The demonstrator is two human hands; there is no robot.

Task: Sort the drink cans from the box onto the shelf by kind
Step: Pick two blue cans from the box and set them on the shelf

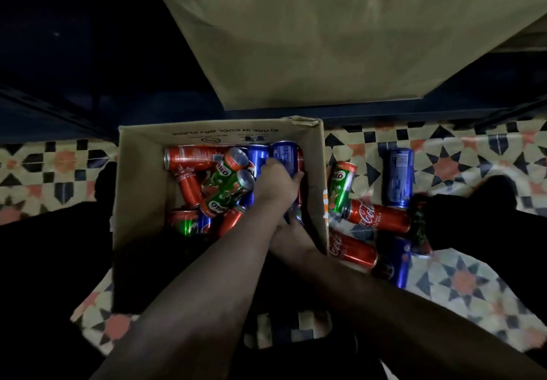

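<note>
An open cardboard box (142, 178) on the tiled floor holds several mixed cans: red cola cans (189, 157), green Milo cans (228, 184) and blue cans. My left hand (276, 182) reaches into the box and wraps around a blue can (284, 156) at the far right inside. Lower in the box, against its right wall, is my right hand (291, 239); its fingers are hidden under my left arm. On the floor right of the box lie a green Milo can (342, 187), blue cans (397, 181) and red cola cans (380, 216).
A large tan cardboard flap or box (340, 39) hangs over the scene at the top. Dark shelving (74, 83) fills the upper left. My dark-clothed legs (473, 225) flank the box on the patterned tiles (461, 166).
</note>
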